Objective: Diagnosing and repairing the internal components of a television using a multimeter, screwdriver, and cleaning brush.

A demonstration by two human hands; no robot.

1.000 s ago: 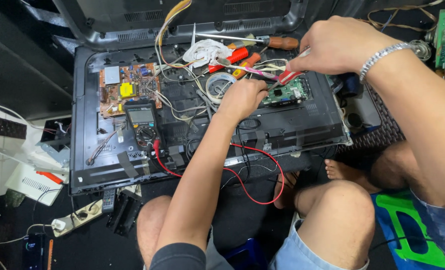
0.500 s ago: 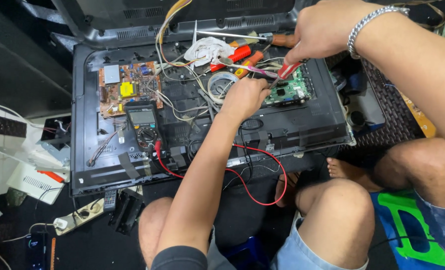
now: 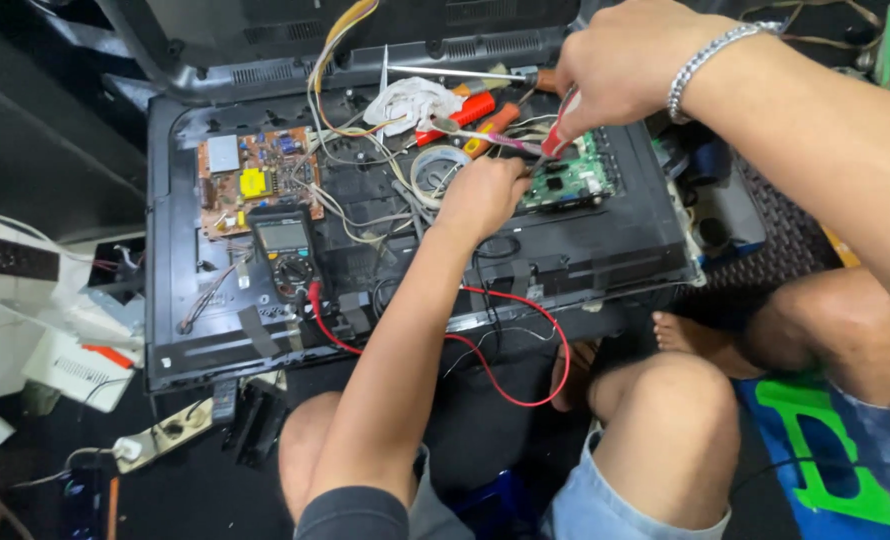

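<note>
An opened flat-screen set [image 3: 615,270] lies back-up in front of me. My left hand [image 3: 480,195] rests at the left edge of a green circuit board [image 3: 580,180], fingers pinched on a thin dark probe that is mostly hidden. My right hand [image 3: 625,60], with a metal bracelet on the wrist, grips a red probe [image 3: 557,132] whose tip points down at the same board. A black multimeter [image 3: 285,250] lies on the left of the chassis, and its red lead [image 3: 525,385] loops over the front edge.
A brown power board [image 3: 255,175] sits at the back left. Screwdrivers with red and orange handles [image 3: 470,110], a tape roll [image 3: 435,165] and a white cloth [image 3: 410,100] lie behind the boards. A power strip [image 3: 160,435] lies on the floor left. My bare knees [image 3: 665,430] are in front.
My right hand with the red probe has moved up and slightly left over the green board. My left hand has stayed at the board's edge.
</note>
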